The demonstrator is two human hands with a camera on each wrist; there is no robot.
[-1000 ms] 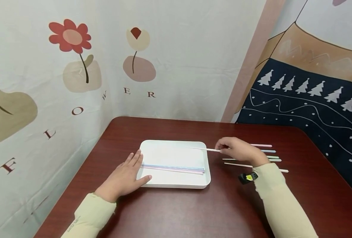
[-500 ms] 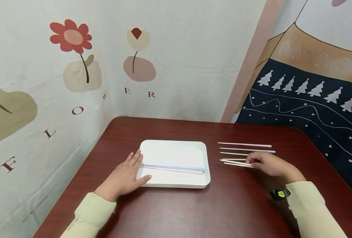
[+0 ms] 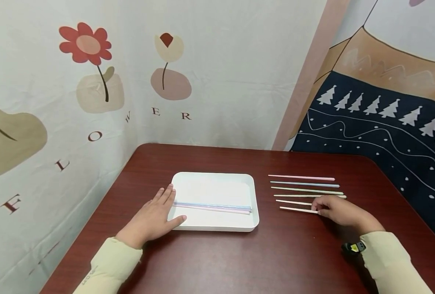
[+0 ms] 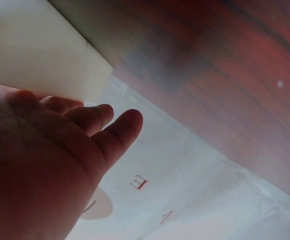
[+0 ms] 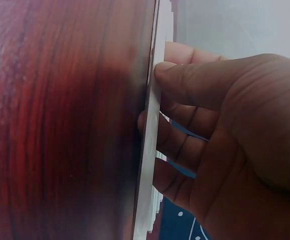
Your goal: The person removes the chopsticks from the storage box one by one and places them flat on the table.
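My right hand pinches a cream-white chopstick near the front of a row of chopsticks on the table. In the right wrist view, the thumb and fingers hold this chopstick low along the tabletop. My left hand lies with straight, spread fingers against the left side of a white tray. Several blue and pink-purple chopsticks lie lengthwise inside it. From the left wrist, the hand touches the tray's pale wall.
Behind the held chopstick lie a pink chopstick, a blue chopstick, a green chopstick and whitish ones, roughly parallel. The brown table meets printed fabric at its back and sides.
From beside the tray's right edge, my right hand has moved right and nearer with the cream-white chopstick, to the front of the row. The left hand and tray have stayed put.
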